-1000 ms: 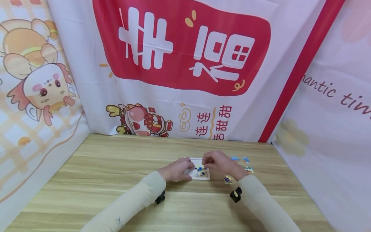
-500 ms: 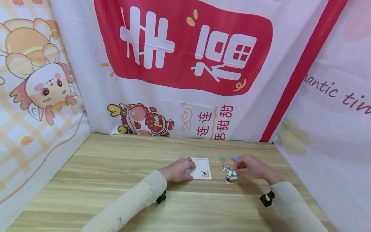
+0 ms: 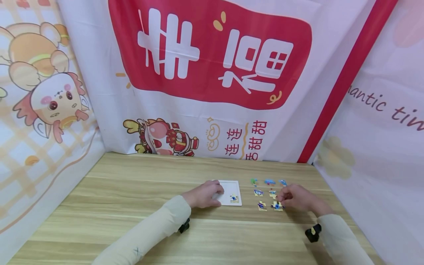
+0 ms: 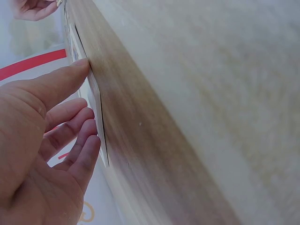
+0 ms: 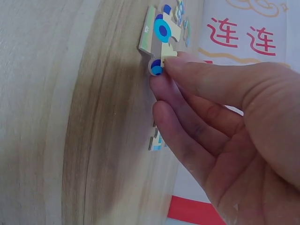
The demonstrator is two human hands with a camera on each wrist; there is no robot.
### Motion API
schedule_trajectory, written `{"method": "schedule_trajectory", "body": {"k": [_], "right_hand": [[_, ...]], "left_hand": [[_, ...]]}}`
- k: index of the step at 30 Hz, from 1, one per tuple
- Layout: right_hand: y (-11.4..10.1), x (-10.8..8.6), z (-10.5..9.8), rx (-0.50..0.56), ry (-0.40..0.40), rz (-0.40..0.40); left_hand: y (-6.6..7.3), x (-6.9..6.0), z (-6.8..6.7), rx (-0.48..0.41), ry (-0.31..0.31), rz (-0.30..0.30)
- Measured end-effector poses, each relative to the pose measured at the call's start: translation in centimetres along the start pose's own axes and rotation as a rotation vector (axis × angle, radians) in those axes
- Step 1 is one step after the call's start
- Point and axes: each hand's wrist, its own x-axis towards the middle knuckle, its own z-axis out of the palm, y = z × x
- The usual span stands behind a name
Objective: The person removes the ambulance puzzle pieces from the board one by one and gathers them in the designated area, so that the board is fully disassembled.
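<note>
My left hand (image 3: 204, 194) rests on the left side of a white puzzle tray (image 3: 226, 184), thumb by its near edge and fingers loosely bent over it. One puzzle piece (image 3: 234, 198) with a blue round print lies in the tray's near right corner. To the right, my right hand (image 3: 298, 198) pinches the edge of a pale yellow puzzle piece (image 3: 277, 206) between thumb and forefinger. Blue circles show on this piece in the right wrist view, where it sits low at the table. The other right fingers are bent beneath the thumb.
Several loose puzzle pieces lie between tray and right hand, among them a green one (image 3: 254, 182), a blue one (image 3: 269, 182) and a purple-striped one (image 3: 262, 206). Printed cloth walls (image 3: 212, 136) enclose the wooden table (image 3: 139, 180) at the back and sides.
My right hand has left the tray and moved right, taking the blue-circle piece back among the loose pieces. One piece stays in the tray. My left hand has hardly moved.
</note>
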Motion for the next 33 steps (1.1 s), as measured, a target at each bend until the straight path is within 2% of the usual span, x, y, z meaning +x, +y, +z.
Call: {"method": "schedule_trajectory", "body": {"k": [12,18,25,33], "right_hand": [[-0.5,0.5,0.1,-0.031,0.016,0.062],[-2.9,2.2,-0.1,-0.111,0.021,-0.009],[-7.4,5.7,1.1,-0.144,-0.029,-0.041],[-10.6,9.1,3.2,-0.172,-0.017,-0.213]], "left_hand": [[0.3,-0.1,-0.1,0.007,0.002,0.001],[0.4,-0.2,-0.1,0.005,-0.002,-0.009],[0.3,-0.3,0.0,0.004,-0.002,-0.009],[0.4,-0.3,-0.2,0.01,0.014,0.025]]}}
